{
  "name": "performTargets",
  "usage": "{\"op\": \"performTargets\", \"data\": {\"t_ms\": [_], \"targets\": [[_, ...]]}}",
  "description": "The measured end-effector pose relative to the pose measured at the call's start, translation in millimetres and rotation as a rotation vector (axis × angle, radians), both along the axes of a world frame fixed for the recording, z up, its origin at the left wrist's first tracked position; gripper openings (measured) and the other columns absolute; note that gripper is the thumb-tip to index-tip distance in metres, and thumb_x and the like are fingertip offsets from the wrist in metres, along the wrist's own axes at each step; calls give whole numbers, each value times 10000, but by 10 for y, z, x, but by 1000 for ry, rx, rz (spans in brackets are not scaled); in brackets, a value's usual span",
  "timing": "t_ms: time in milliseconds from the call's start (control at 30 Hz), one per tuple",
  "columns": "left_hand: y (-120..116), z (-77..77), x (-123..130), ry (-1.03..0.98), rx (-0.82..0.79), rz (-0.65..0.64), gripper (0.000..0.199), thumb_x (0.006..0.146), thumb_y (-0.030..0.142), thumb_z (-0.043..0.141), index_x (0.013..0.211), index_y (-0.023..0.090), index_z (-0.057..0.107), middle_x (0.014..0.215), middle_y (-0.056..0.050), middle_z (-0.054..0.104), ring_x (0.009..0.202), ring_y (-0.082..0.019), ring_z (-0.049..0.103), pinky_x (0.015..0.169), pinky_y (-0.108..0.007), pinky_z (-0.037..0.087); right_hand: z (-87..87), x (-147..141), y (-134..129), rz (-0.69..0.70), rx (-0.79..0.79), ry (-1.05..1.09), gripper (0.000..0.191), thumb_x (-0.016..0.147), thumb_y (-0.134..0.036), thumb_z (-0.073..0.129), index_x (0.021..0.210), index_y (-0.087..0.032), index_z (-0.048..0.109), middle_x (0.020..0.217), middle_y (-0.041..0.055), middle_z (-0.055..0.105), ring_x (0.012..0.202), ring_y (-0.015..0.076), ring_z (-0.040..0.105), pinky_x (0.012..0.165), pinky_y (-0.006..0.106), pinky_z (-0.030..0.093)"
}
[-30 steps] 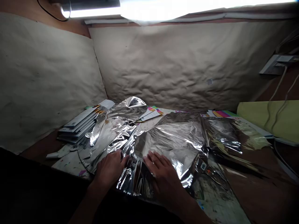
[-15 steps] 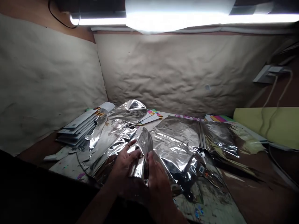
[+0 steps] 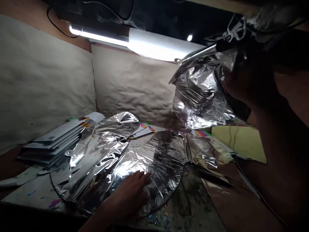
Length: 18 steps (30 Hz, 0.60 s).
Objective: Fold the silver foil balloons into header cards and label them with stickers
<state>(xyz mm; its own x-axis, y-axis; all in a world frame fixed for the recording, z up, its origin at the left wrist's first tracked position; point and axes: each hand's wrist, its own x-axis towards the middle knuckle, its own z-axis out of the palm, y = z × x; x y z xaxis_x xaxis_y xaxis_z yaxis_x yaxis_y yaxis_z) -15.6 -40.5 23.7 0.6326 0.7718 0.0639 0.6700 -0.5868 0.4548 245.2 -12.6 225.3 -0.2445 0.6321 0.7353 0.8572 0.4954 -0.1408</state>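
My right hand (image 3: pixel 238 85), dark and partly in shadow, is raised at the upper right and closed on a crumpled silver foil balloon (image 3: pixel 200 90) that hangs in the air. Low in the middle, my left hand (image 3: pixel 132 193) lies with its fingers stretched out on another flat silver foil balloon (image 3: pixel 154 164) with a rounded edge. Left of it is more shiny foil (image 3: pixel 103 141), with a small tab on its left edge. The thumb of my left hand is hard to make out.
A stack of folded printed cards (image 3: pixel 55 135) stands at the left. Behind the foil lie papers with coloured edges (image 3: pixel 142 130). A yellow sheet (image 3: pixel 241 141) and a cable (image 3: pixel 251 188) are at the right. A bright tube lamp (image 3: pixel 103 38) hangs above.
My right hand has risen from the table to the upper right with the foil balloon. My left hand has let go of it and now rests on the foil below. The view has shifted.
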Motion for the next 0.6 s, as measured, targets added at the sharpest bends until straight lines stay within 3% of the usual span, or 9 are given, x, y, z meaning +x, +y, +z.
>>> {"op": "performTargets", "data": {"t_ms": [133,233,333,367,467,533,600], "targets": [[171,-85,-20,-286,289,82,1035,853,330,670,1561,276,-83,1608,-167,234,1436,-323,331,1108,-470,401,234,-116,-147,99,62,-214,306,954,-193,548,1246,-160,634,954,76,742,882,192,719,752,316,571],[313,-59,61,-501,521,289,1184,808,397,734,1540,223,-180,1626,-225,74,1481,-378,174,1139,-565,319,147,-257,-358,186,66,-339,392,917,-70,518,1289,-166,597,924,53,754,799,170,723,746,318,587],[362,-10,120,-716,661,349,1053,873,341,665,1551,243,-134,1632,-206,34,1492,-359,140,1161,-599,251,-248,-427,-645,262,43,-328,393,925,-7,441,1273,-117,588,1100,94,743,938,178,721,833,312,588],[352,-7,108,-785,698,315,995,897,323,633,1554,279,-112,1638,-180,32,1492,-343,156,1165,-598,244,-429,-470,-737,277,22,-309,371,942,-25,440,1281,-91,576,1165,116,722,1025,187,703,869,303,581],[250,-47,-48,-906,784,189,960,882,374,655,1553,375,-31,1648,-114,54,1483,-334,206,1158,-606,255,-1027,-516,-957,336,70,-298,283,987,-128,457,1218,-81,614,1135,106,738,1027,187,710,864,269,584],[134,-85,-206,-795,793,106,960,847,353,701,1557,373,55,1640,-104,127,1474,-334,234,1148,-582,298,-1402,-495,-1066,382,82,-299,274,1023,-170,416,1155,-107,647,1073,58,763,953,146,731,850,214,578],[4,-108,-342,-579,761,-2,800,865,234,665,1532,329,235,1596,-100,285,1453,-304,301,1140,-511,349,-1704,-466,-1171,402,72,-268,298,1044,-205,386,1102,-136,671,1027,13,775,888,108,741,832,157,566]]}}
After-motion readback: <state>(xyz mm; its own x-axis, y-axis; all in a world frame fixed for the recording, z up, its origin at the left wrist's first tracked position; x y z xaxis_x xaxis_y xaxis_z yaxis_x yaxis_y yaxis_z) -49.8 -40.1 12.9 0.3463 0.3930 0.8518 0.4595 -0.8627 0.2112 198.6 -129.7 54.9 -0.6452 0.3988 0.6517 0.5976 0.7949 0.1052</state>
